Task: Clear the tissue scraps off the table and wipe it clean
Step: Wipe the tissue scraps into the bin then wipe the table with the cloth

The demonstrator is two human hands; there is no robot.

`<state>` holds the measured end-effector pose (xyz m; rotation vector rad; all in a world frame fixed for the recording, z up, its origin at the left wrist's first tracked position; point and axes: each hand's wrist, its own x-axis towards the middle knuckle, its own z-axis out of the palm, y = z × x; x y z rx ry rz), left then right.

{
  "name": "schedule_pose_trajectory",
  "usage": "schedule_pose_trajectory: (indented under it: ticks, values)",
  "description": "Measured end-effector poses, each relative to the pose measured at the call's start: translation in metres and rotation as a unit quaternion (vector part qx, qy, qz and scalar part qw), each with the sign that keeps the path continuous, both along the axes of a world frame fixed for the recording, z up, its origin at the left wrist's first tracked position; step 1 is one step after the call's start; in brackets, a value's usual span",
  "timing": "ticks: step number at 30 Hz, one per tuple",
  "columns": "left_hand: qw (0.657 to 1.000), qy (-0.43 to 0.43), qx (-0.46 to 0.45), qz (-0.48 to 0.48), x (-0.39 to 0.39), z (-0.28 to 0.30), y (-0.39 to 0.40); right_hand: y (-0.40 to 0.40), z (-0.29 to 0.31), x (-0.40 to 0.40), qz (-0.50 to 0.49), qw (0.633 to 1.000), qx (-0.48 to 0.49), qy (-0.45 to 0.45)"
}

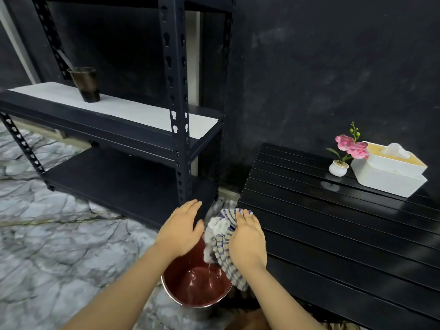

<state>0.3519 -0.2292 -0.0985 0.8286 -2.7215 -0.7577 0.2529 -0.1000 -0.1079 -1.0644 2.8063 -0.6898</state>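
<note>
Blk wall [309,67], marble floor [47,234], metal shelf rack [175,91]

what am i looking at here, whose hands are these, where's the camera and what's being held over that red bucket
There is no machine here: a person is tidying up with bare hands. The one picture comes from a camera worn on their head, looking forward and down, so the arms reach in from the bottom. The right hand grips a striped cloth bunched with white tissue scraps over a red bucket on the floor. The left hand is beside it, fingers straight, holding nothing I can see. To the right is a black slatted table carrying a white tissue box and a small flower pot. To the left, a metal shelf holds a dark cup.
</note>
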Motion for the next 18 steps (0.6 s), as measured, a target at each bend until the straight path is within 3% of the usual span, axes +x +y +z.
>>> schedule_pose_trajectory:
  ticks: [5, 8, 12, 15, 18]
  values:
    - [1.000, -0.011, 0.000, 0.013, 0.009, 0.002, -0.014, -0.031, -0.001, 0.010, 0.027, 0.998, -0.035, -0.036]
    - [1.000, -0.012, 0.003, 0.018, 0.009, 0.002, -0.014, -0.032, 0.009, 0.012, 0.022, 0.982, -0.141, -0.120]
    - [1.000, -0.008, 0.001, -0.005, -0.003, 0.005, 0.001, -0.008, 0.027, -0.002, -0.064, 0.938, -0.274, -0.201]
    - [0.999, 0.003, -0.005, -0.038, -0.021, 0.006, 0.022, 0.023, 0.030, -0.021, -0.096, 0.948, -0.252, -0.170]
    - [0.997, 0.012, -0.028, -0.070, -0.042, 0.005, 0.043, 0.060, 0.030, -0.039, -0.088, 0.978, -0.159, -0.104]
